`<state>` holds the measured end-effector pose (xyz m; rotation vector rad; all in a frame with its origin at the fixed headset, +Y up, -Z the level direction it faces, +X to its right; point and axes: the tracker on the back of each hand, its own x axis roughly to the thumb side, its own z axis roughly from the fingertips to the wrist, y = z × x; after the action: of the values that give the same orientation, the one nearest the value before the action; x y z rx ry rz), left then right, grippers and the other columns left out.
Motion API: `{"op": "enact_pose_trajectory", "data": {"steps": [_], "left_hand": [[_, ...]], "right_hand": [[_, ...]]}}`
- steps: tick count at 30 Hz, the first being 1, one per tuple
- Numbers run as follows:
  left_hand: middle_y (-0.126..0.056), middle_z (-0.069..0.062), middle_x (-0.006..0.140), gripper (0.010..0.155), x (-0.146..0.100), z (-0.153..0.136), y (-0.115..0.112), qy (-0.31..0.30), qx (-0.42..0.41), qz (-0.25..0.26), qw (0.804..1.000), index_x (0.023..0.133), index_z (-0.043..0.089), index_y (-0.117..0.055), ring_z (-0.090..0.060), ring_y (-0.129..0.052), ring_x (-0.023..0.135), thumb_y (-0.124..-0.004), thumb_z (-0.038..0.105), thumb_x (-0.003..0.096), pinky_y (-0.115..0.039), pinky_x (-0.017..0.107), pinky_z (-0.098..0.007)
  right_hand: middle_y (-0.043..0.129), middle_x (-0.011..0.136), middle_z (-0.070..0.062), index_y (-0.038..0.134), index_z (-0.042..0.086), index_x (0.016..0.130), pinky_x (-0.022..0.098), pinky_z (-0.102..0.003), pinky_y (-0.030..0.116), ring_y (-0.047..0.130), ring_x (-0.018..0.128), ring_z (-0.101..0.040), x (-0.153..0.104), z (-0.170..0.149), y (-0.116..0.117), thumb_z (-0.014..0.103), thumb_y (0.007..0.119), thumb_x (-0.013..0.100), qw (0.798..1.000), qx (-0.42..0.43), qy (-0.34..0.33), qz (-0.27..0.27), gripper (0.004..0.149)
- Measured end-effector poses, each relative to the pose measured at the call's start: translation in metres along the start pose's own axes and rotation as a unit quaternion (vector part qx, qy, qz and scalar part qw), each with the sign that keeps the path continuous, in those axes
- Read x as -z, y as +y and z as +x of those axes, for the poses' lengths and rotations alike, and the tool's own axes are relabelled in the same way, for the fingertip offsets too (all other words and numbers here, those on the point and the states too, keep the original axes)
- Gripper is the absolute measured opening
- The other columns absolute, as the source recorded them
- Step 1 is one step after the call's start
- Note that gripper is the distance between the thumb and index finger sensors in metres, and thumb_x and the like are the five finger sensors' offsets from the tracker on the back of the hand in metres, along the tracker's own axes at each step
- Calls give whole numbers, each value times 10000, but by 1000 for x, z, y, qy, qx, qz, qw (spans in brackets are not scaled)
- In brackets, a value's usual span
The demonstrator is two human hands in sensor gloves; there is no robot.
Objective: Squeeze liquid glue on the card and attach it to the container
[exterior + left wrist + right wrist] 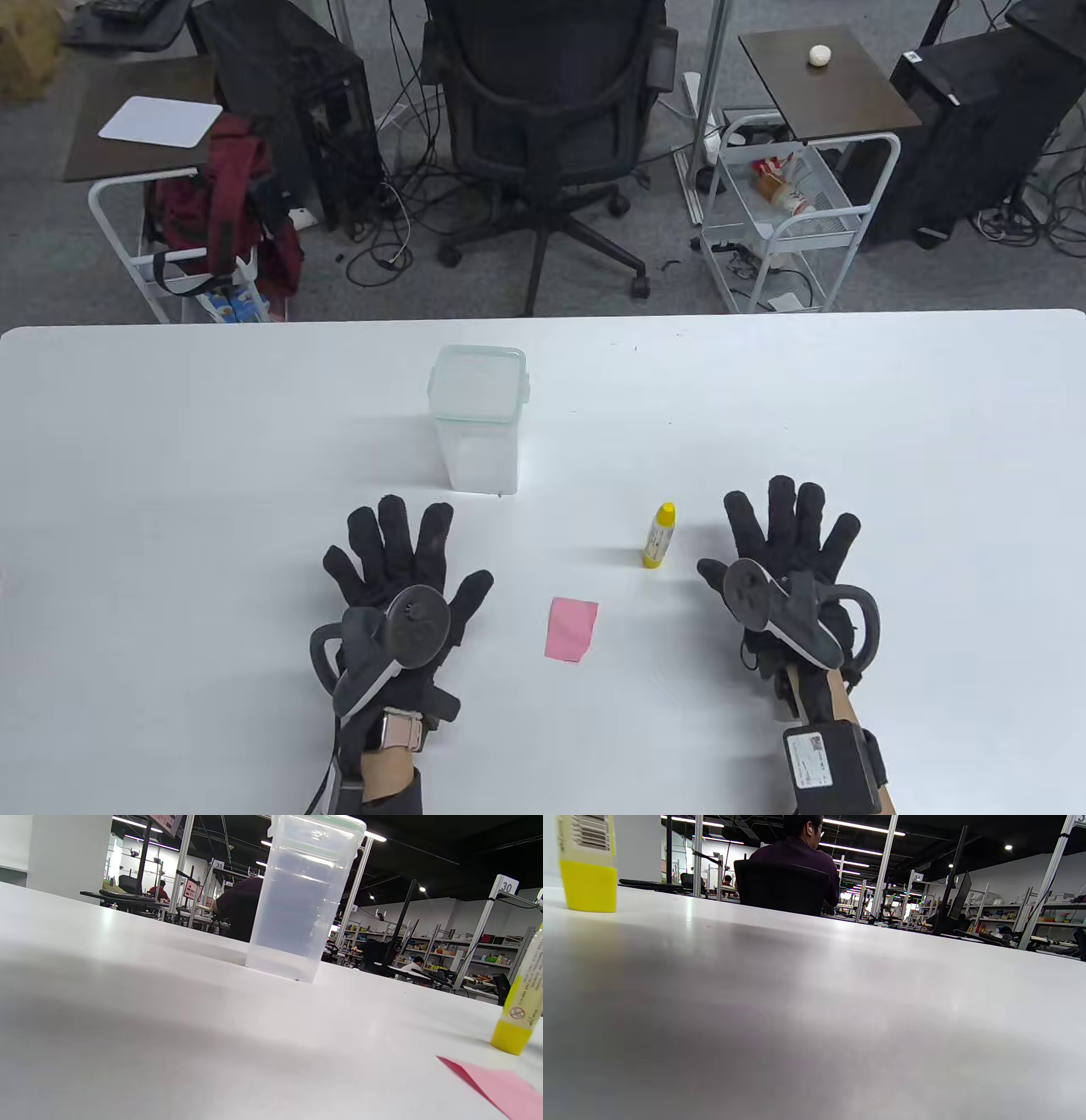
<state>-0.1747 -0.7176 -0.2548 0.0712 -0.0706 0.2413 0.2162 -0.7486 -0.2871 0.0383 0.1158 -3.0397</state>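
- Yellow-capped glue bottle [659,535] stands upright on the white table [891,407], just to the inner side of the right hand [785,556], near its thumb and apart from it; its long axis points straight up.
- Both hands lie flat, palms down, fingers spread, holding nothing: the right hand beside the bottle, the left hand [399,569] just short of the clear plastic container [478,418].
- Pink card [571,628] lies flat between the two hands, a little nearer the person than their fingertips, with the bottle just beyond it toward the right hand.
- Judging by this, the right hand is plainly the nearer one to the bottle; a short sideways reach toward the thumb side should take it round the upright body.
- From the left wrist view the container stands tall ahead, lid on, with bottle and card off to the thumb side.
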Motion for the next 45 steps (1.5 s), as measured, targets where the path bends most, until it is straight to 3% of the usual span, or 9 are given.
{"op": "enact_pose_trajectory", "data": {"steps": [19, 25, 33, 40, 45], "left_hand": [[49, -154, 1235, 931, 9, 3, -1, 27, -17, -19, 999, 1176, 280, -19, -437, 74, 1099, -456, 772, 517, -61, 719, -682], [-71, -230, 1269, 1044, 39, 25, 29, 74, -7, -6, 997, 1188, 176, -18, -499, -69, 1151, -482, 806, 496, -194, 786, -687], [-230, -289, 1253, 1143, 91, 55, 76, 114, 16, 13, 993, 1177, 7, -154, -544, -261, 1148, -536, 821, 471, -335, 842, -619], [-189, -316, 1255, 1194, 141, 68, 78, 169, 30, -43, 984, 1177, -19, -167, -568, -258, 1139, -538, 851, 448, -341, 840, -624], [-214, -345, 1243, 1229, 160, 68, 67, 197, 38, -86, 976, 1174, -47, -180, -592, -256, 1130, -551, 862, 433, -346, 830, -642]], "right_hand": [[-11, 1225, -197, 90, 298, 1174, 736, -746, 48, 58, 1154, -501, -4, -6, -1, 715, 371, 527, 1000, 17, 11, -3, 819], [18, 1230, -209, 131, 289, 1178, 743, -751, 80, 97, 1156, -505, -9, -13, -4, 708, 388, 533, 1000, 10, 10, -7, 811], [41, 1236, -211, 146, 287, 1182, 749, -751, 97, 123, 1160, -504, -11, -25, -5, 703, 400, 534, 1000, 12, 5, -10, 811], [59, 1238, -214, 167, 284, 1184, 751, -751, 108, 143, 1159, -506, -13, -33, -1, 698, 410, 534, 1000, 26, 14, -6, 808], [58, 1238, -213, 170, 283, 1184, 753, -750, 109, 144, 1160, -504, -12, -40, 3, 696, 414, 535, 999, 32, 24, 2, 807]]}}
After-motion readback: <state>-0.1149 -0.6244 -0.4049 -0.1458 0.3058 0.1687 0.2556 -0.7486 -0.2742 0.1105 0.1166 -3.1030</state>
